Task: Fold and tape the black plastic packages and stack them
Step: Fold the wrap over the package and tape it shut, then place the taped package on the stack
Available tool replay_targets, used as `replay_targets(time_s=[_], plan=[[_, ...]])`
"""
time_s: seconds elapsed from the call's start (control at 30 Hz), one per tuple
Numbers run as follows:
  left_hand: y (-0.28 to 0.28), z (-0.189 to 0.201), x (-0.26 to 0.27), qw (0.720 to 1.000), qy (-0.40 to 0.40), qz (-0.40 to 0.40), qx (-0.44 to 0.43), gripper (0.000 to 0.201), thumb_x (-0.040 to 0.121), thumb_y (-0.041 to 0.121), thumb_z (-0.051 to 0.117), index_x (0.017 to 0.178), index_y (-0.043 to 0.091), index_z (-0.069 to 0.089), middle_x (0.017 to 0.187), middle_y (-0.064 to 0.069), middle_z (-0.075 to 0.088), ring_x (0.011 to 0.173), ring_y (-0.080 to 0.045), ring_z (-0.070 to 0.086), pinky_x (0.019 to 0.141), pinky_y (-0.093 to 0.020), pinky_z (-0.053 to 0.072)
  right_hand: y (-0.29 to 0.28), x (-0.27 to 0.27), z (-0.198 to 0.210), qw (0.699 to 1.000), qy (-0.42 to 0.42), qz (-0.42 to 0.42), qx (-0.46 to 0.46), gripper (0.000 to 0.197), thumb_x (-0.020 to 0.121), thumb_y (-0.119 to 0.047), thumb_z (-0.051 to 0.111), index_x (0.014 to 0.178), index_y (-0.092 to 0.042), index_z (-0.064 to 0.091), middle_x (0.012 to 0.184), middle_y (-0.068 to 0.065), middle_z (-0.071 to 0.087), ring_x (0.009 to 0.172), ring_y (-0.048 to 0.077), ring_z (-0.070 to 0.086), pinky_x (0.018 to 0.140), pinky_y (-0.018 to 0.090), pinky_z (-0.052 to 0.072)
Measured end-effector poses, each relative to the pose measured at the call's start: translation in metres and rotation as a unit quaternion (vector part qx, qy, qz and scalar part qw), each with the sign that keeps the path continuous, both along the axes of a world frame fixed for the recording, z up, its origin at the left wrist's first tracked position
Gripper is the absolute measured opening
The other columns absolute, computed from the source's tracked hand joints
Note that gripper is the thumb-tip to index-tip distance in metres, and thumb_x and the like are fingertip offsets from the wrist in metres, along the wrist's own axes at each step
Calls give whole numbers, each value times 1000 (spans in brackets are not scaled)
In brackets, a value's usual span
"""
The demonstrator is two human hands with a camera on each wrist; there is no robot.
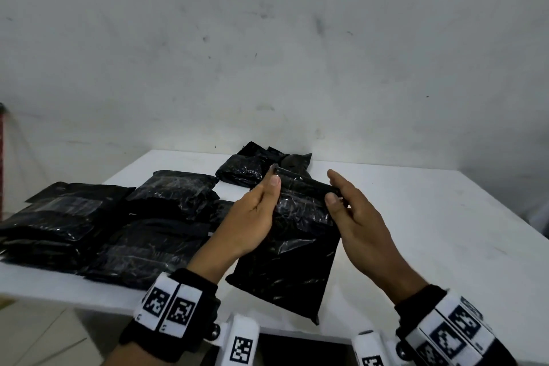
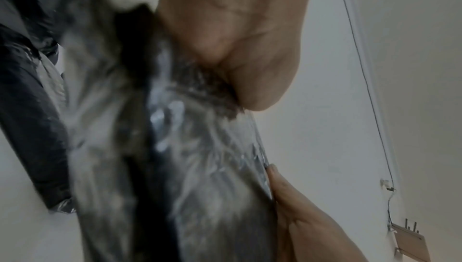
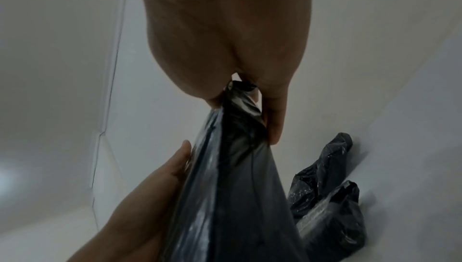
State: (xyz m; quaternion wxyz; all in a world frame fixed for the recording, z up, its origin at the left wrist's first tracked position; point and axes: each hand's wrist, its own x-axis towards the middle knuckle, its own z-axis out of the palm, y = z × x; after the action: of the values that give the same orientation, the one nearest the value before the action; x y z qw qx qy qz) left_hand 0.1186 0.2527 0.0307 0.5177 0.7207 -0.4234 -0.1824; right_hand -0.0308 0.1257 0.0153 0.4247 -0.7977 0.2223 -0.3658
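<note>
I hold a black plastic package [image 1: 292, 246] above the near edge of the white table [image 1: 430, 232], its top rolled over. My left hand [image 1: 261, 202] pinches the rolled top at its left end, thumb in front. My right hand [image 1: 341, 202] pinches the right end, thumb on the front, fingers behind. The left wrist view shows the package [image 2: 200, 167] blurred against my left palm [image 2: 237, 39], with the right hand's fingers [image 2: 287, 197] at its edge. In the right wrist view my right hand [image 3: 240, 92] pinches the package [image 3: 237, 187] and the left hand [image 3: 162, 177] holds its other side.
Several flat black packages [image 1: 89, 223] lie piled on the table's left part. Two crumpled black packages [image 1: 246, 166] sit at the back middle, also seen in the right wrist view as dark bundles [image 3: 325, 187]. A grey wall [image 1: 267, 38] stands behind the table.
</note>
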Motion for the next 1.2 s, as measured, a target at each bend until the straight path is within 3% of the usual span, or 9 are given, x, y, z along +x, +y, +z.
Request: replay_targets(time_s=[0.1, 0.17, 0.23, 0.4, 0.6, 0.77, 0.87, 1.0, 1.2], plan=[[14, -6, 6, 1000, 22, 9, 2, 79, 82, 77, 42, 154, 54, 20, 140, 21, 58, 133, -2, 51, 114, -28, 33, 0, 1, -3, 998, -28, -58, -1, 29, 104, -35, 48, 132, -39, 56, 118, -28, 60, 110, -12, 56, 98, 16, 46], [27, -15, 8, 999, 25, 38, -12, 78, 78, 76, 55, 149, 54, 31, 120, 22, 68, 116, 3, 61, 108, -31, 43, -3, 2, -6, 993, -57, -91, 53, 25, 101, -45, 49, 124, -42, 61, 115, -20, 66, 111, 5, 62, 100, 40, 52], [40, -25, 9, 994, 50, 85, -41, 66, 71, 73, 65, 131, 51, 48, 112, 18, 69, 106, -3, 66, 98, -39, 55, -1, 4, -10, 985, -76, -100, 117, 24, 96, -50, 50, 115, -45, 63, 113, -16, 68, 108, 13, 65, 92, 49, 56], [63, -45, 14, 970, 151, 148, -119, 64, 59, 66, 80, 112, 35, 60, 98, 9, 77, 99, -20, 73, 91, -55, 58, 18, 10, -15, 973, -23, -10, 230, 21, 106, -28, 46, 117, -31, 64, 113, 0, 70, 102, 18, 68, 69, 31, 59], [97, -47, 43, 943, 171, 240, -151, 62, 66, 70, 67, 102, 20, 61, 88, -1, 65, 76, -16, 61, 65, -31, 48, 34, 19, -27, 986, 99, 24, 130, 20, 100, -41, 54, 94, -30, 68, 89, -16, 70, 83, 8, 66, 86, 41, 58], [129, -51, 52, 916, 232, 242, -221, 54, 63, 39, 82, 107, 14, 64, 112, -11, 73, 105, -27, 70, 85, -38, 55, 64, 43, -27, 981, 135, 47, 129, 31, 100, -46, 52, 84, -22, 65, 68, 1, 71, 74, 21, 67, 75, 39, 52], [157, -52, 63, 920, 246, 224, -207, 52, 66, 31, 82, 112, 15, 66, 113, -11, 75, 103, -23, 73, 85, -33, 56, 77, 64, -31, 980, 135, 59, 135, 15, 98, -43, 58, 98, -29, 65, 84, -7, 75, 83, 13, 70, 80, 37, 53], [192, -51, 91, 957, 161, 228, -78, 88, 55, 50, 94, 134, 30, 63, 127, 7, 69, 116, -10, 66, 103, -33, 50, 100, 98, -33, 974, 140, 90, 154, 24, 98, -41, 60, 120, -35, 56, 95, -11, 72, 80, 8, 70, 72, 30, 52], [199, -40, 132, 960, -33, 268, 74, 76, 85, 36, 80, 152, 30, 43, 132, 9, 52, 119, -11, 52, 100, -28, 42, 127, 138, -37, 977, 121, 93, 152, 36, 99, -42, 58, 133, -30, 50, 99, -7, 67, 85, 10, 68, 67, 25, 53]])
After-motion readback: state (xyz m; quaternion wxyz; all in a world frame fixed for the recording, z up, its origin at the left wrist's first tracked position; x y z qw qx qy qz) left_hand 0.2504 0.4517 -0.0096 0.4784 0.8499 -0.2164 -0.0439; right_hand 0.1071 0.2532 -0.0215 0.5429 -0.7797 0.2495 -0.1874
